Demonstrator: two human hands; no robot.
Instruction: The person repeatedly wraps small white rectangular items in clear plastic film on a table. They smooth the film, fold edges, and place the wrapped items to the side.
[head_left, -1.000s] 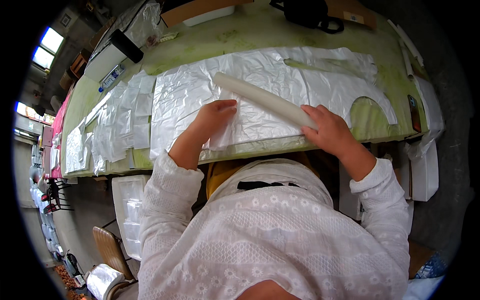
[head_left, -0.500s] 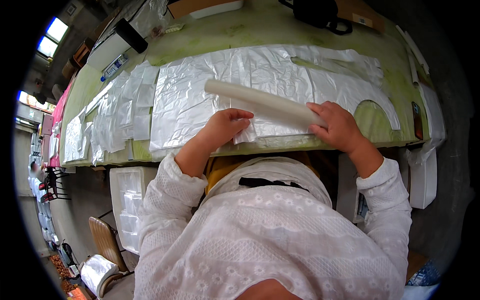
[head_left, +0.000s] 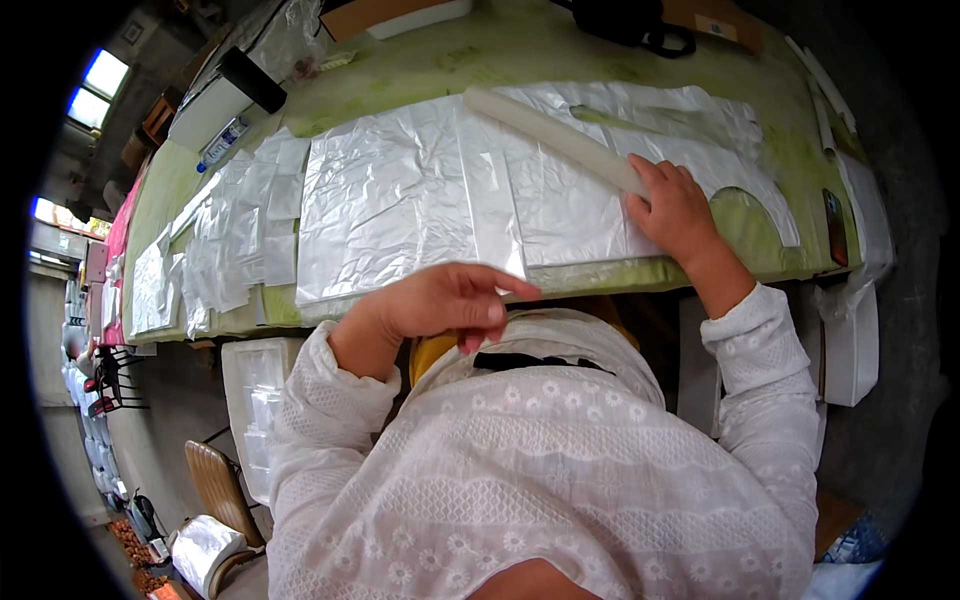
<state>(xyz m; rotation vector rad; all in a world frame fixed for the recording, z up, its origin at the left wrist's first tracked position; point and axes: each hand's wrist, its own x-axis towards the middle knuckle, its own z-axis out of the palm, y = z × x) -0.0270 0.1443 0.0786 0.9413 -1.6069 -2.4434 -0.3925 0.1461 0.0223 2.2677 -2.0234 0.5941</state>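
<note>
Handling the pale tube (head_left: pixel 555 136) looks like the step; next move probably calls for a steady end grip. Right hand (head_left: pixel 677 208): wrapped round its near end. Left hand (head_left: pixel 445 302): loosely half-spread, index out, empty. Tube slants over the plastic sheet (head_left: pixel 385 190); contact unclear. Green table (head_left: pixel 440 65) underneath.

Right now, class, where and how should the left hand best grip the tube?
Probably the far end of the tube, left hand coming from its left side: the tube is slim, slants away leftward, and that end is bare; the right hand covers the near end.
</note>
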